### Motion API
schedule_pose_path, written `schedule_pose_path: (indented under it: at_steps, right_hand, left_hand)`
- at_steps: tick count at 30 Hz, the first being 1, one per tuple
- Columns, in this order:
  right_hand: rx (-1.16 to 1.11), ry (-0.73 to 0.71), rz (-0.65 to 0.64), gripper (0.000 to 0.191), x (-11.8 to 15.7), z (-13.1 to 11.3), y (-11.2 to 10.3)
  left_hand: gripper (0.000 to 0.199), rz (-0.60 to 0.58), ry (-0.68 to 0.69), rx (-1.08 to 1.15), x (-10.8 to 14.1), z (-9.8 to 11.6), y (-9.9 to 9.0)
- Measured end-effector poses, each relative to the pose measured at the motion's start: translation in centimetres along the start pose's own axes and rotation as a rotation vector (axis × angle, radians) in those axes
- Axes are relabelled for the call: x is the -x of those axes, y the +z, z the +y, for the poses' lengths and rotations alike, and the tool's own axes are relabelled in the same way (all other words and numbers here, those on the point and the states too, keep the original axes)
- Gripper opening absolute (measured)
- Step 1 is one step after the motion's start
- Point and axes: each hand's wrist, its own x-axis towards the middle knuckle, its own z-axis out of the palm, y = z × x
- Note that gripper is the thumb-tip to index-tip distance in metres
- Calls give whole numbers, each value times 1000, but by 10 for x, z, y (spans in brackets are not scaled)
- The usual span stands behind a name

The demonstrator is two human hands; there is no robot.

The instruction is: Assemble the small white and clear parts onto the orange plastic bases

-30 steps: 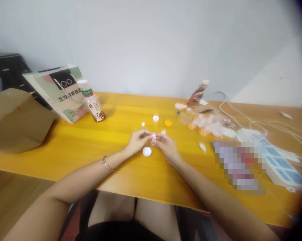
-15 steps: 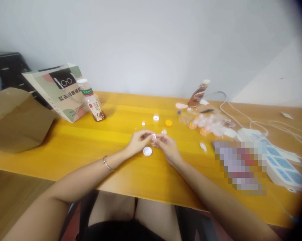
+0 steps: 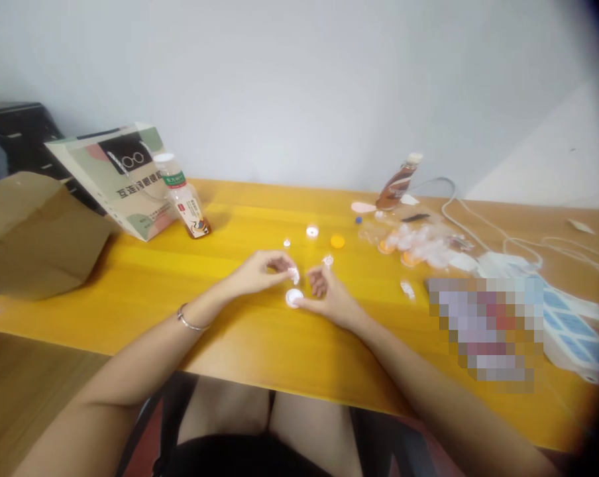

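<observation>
My left hand (image 3: pixel 266 270) pinches a small white piece (image 3: pixel 294 275) between thumb and fingertips, just over the table. What kind of piece it is, I cannot make out. My right hand (image 3: pixel 330 295) is apart from it, thumb stretched away from half-curled fingers, with nothing seen in them. Its thumb tip reaches the edge of a round white cap-like disc (image 3: pixel 293 297) lying on the yellow table (image 3: pixel 230 354). Beyond the hands lie a small patterned white piece (image 3: pixel 328 260), a white ring-like part (image 3: pixel 312 231), a tiny white part (image 3: pixel 286 243) and an orange disc (image 3: pixel 337 241).
At left stand a brown paper bag (image 3: pixel 36 238), a printed gift bag (image 3: pixel 115 185) and a drink bottle (image 3: pixel 186 202). To the right are a cola bottle (image 3: pixel 399 182), a clear bag of parts (image 3: pixel 421 244), a blurred-out flat object (image 3: pixel 478 331), a blue-white case (image 3: pixel 572 331) and white cables (image 3: pixel 503 232).
My hands have come apart. The left moved a little left, keeping the small white piece; the right let go of it, opened, and came down to the white disc.
</observation>
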Motion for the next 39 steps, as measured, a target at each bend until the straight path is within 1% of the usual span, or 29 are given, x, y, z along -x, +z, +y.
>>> schedule_pose_path:
  at_steps: [2, 4, 7, 9, 16, 25, 29, 34, 39]
  right_hand:
    - [181, -119, -79, 53, 2, 2, 0]
    - [267, -201, -107, 46, 2, 3, 1]
    - [309, -245, -116, 32, 2, 5, 3]
    - [316, -252, -112, 29, 1, 6, 4]
    - [316, -250, -82, 27, 1, 9, 5]
    - [324, -251, -85, 26, 0, 9, 6]
    - [322, -259, -87, 25, 1, 9, 6]
    - [316, -257, -90, 23, 1, 8, 6]
    - [306, -256, -93, 21, 0, 9, 6]
  left_hand:
    - [22, -112, 6, -46, 3, 3, -5]
    - [22, -189, 18, -85, 4, 5, -7]
    - [20, -245, 32, -117, 4, 6, -6]
    - [18, -260, 40, -126, 4, 6, -5]
    - [15, -260, 101, -186, 4, 8, -4]
    - [15, -253, 158, -256, 4, 10, -3]
    - [14, -274, 192, -274, 4, 12, -2]
    - [12, -301, 197, -249, 3, 14, -1]
    - [13, -246, 166, -245, 4, 9, 0]
